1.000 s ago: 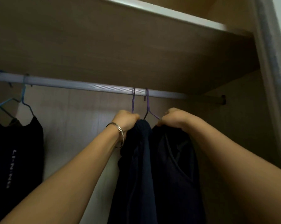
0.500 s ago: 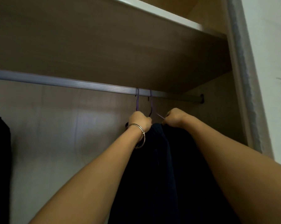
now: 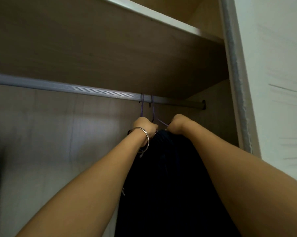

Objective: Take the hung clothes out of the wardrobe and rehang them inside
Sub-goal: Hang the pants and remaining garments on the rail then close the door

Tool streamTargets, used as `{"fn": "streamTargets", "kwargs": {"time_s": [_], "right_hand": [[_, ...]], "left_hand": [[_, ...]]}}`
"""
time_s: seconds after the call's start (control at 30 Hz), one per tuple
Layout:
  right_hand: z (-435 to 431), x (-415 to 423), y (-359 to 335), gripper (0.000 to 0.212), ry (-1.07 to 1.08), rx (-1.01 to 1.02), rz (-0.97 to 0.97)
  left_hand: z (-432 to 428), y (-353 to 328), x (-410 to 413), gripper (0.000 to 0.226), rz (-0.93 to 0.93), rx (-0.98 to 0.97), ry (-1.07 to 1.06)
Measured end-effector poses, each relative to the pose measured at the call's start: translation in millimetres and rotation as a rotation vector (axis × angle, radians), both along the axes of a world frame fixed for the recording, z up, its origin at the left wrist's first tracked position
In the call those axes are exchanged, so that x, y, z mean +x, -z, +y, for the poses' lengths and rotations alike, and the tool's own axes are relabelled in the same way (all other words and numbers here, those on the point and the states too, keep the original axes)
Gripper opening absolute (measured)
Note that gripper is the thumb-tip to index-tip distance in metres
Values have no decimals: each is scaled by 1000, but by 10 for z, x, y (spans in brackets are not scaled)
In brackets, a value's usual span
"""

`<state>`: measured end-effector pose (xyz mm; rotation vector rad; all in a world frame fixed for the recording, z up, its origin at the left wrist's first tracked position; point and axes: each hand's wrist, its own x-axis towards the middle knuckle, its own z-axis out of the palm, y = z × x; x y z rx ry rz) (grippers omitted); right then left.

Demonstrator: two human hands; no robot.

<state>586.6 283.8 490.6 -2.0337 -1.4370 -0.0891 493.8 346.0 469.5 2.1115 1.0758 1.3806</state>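
Both hands reach up under the ribbed silver metal rail (image 3: pixel 93 90). The left hand (image 3: pixel 144 125) and right hand (image 3: pixel 178 123) each close their fingers on the dark navy hanging garment (image 3: pixel 170 177), which hangs from thin purple wire hangers (image 3: pixel 152 108) hooked on the rail.

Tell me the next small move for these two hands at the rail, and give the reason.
Probably lift both hooks up off the rail: the left hand and right hand each grip dark clothes just below the purple hangers, both hooked over it.

two purple hangers (image 3: pixel 142 106), one rail (image 3: pixel 93 90)
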Motion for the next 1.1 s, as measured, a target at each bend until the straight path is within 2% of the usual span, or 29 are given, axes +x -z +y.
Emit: {"fn": "streamTargets", "kwargs": {"time_s": [0.23,0.33,0.47,0.6,0.73,0.87,0.97,1.1], "right_hand": [[9,26,76,40,-12,128,61],[3,32,90,35,7,184,62],[-17,-3,103,28,22,233,23],[-78,-44,110,27,30,271,7],[-174,-249,46,31,-26,425,6],[-169,-689,149,23,-174,575,-29],[-99,-1119,326,19,-344,570,-3],[31,-1817,564,13,-528,472,53]], "left_hand": [[-16,38,-59,50,-34,-66,55],[20,62,-121,40,-50,-85,66],[31,72,-183,48,-77,-107,90],[-74,135,-296,21,-7,-19,70],[-276,336,-801,24,140,145,-100],[-604,558,-1628,25,317,259,-372],[-849,610,-2348,23,325,309,-618],[-1137,581,-3202,20,252,317,-827]]}}
